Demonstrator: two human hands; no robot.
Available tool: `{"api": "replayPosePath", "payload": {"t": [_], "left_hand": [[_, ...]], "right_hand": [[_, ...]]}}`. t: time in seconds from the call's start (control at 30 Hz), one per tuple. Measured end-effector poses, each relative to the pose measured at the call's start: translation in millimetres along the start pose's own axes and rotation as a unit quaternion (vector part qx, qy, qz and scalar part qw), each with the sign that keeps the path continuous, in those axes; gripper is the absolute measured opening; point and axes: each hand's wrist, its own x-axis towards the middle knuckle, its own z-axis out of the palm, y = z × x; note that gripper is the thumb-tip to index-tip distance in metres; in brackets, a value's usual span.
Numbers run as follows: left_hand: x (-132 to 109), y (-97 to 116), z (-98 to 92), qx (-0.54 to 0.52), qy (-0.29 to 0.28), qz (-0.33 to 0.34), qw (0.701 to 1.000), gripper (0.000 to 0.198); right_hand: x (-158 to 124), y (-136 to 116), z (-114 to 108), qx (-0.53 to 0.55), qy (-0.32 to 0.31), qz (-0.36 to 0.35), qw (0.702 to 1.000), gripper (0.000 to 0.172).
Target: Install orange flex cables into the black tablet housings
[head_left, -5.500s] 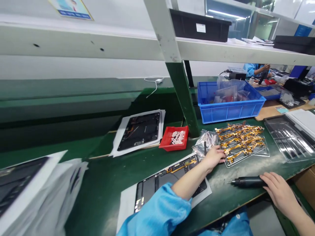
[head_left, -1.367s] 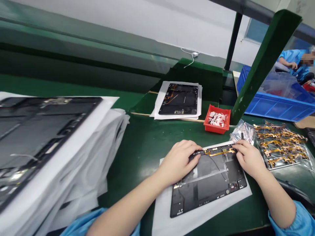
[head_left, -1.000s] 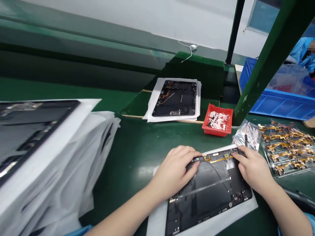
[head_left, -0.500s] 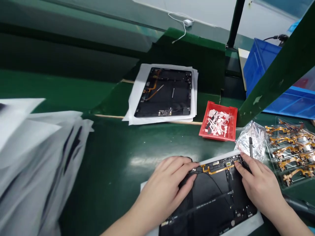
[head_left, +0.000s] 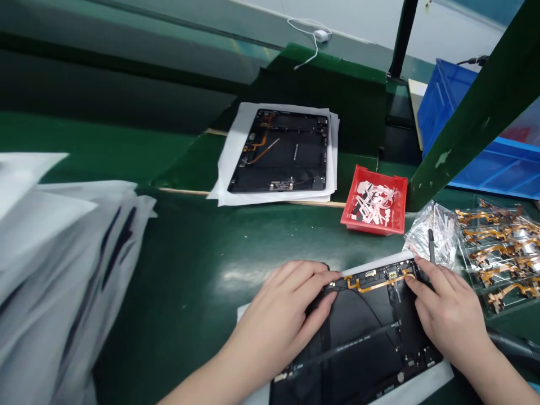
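Note:
An opened tablet (head_left: 358,349), black inside, lies tilted on white sheets on the green bench. Along its far edge runs an orange flex cable (head_left: 371,288). My left hand (head_left: 291,304) grips the tablet's far-left corner, fingers over the edge and thumb on the inside near the cable's left end. At the far-right corner my right hand (head_left: 447,309) is closed on the edge, its thumb pressing at the cable's right end and its index finger along the rim. The fingers' undersides are hidden.
Another opened tablet (head_left: 287,152) rests on white sheets behind. A red tray (head_left: 375,228) holds white scraps. To the right are a clear bag (head_left: 434,230), a black pen-like tool (head_left: 431,244), clear trays of flex cables (head_left: 498,253), a green post (head_left: 468,107) and a blue crate (head_left: 447,95). Grey-white sheets (head_left: 63,270) stand left.
The whole view has shifted slightly, so the bench things sit a little higher. Both hands keep their hold on the tablet; my right thumb has moved very slightly along the cable's end.

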Motion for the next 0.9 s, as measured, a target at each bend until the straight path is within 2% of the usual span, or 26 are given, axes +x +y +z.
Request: {"api": "replayPosePath", "payload": {"t": [0.23,0.6,0.9], "left_hand": [[4,3,-4.6,-0.002,0.006,0.011,1.0,0.024],[0,2,4.0,-0.004,0.009,0.004,1.0,0.024],[1,3,3.0,-0.004,0.006,-0.01,1.0,0.027]], "right_hand": [[-1,-6,0,0.021,0.0,0.054,0.998,0.027],[2,-15,3,0.049,0.0,0.04,0.998,0.031],[5,-17,5,0.063,0.007,0.04,0.997,0.035]]}}
